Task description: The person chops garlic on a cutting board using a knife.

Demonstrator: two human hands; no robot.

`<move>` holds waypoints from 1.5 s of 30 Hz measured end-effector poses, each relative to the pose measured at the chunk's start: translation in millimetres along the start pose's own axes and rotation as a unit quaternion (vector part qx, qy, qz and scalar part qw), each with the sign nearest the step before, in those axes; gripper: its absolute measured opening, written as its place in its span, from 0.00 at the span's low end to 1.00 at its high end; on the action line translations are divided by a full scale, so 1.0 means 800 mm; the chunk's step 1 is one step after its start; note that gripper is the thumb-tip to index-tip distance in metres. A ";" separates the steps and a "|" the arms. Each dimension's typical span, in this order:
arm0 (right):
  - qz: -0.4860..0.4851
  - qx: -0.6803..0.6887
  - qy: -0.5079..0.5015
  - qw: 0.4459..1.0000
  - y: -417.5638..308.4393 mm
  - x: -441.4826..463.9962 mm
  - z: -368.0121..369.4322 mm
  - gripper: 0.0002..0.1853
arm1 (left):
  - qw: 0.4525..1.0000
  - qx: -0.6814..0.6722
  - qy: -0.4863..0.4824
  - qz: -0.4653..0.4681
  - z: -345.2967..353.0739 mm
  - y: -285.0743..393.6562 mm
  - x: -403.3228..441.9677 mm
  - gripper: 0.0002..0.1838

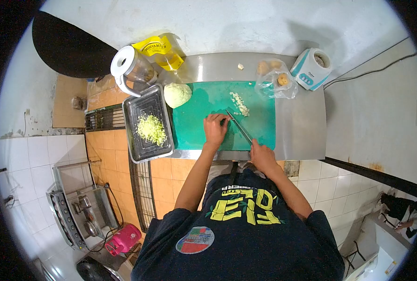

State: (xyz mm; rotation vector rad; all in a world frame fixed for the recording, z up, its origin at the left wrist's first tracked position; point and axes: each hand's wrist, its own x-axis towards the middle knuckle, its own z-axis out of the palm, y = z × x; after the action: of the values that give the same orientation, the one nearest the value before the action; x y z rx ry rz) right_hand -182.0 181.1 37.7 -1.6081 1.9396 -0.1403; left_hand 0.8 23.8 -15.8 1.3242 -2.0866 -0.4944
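Long knife (239,127) slants over green board (189,126) near chopped white pieces (240,105)

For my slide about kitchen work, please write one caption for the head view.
Right hand holds a knife over a green board, left hand near its tip, chopped white pieces beyond.

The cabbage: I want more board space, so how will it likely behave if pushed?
The cabbage looks rounded, so it may roll unless its hidden underside is flat. Its compact shape suggests firm, not floppy. The tray close on its left might stop a roll that way.
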 end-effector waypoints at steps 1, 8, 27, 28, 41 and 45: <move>0.010 -0.016 -0.012 1.000 -0.005 -0.001 -0.001 0.17 | 1.000 0.000 0.000 0.000 -0.001 0.001 0.000 0.03; -0.010 -0.057 -0.002 0.998 -0.007 0.008 0.032 0.22 | 1.000 -0.002 0.006 0.011 0.000 -0.001 -0.002 0.04; 0.014 -0.011 -0.002 1.000 -0.009 0.035 0.016 0.17 | 0.998 -0.041 0.010 0.041 -0.001 -0.007 0.002 0.03; 0.020 -0.011 -0.003 1.000 -0.013 0.045 0.014 0.16 | 0.998 -0.047 0.006 0.043 -0.002 -0.009 0.004 0.03; -0.006 0.041 0.028 0.999 0.004 0.009 0.017 0.15 | 0.999 -0.041 0.002 0.021 0.000 -0.006 -0.001 0.02; -0.020 0.025 0.029 0.999 0.006 0.009 0.017 0.15 | 0.998 -0.038 0.015 0.037 0.004 -0.008 -0.001 0.03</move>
State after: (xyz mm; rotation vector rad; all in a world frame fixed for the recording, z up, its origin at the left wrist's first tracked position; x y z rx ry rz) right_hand -179.9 179.3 21.8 -1.6276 1.9324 -0.2539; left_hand 3.3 21.6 -22.6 1.1998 -2.0633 -0.5126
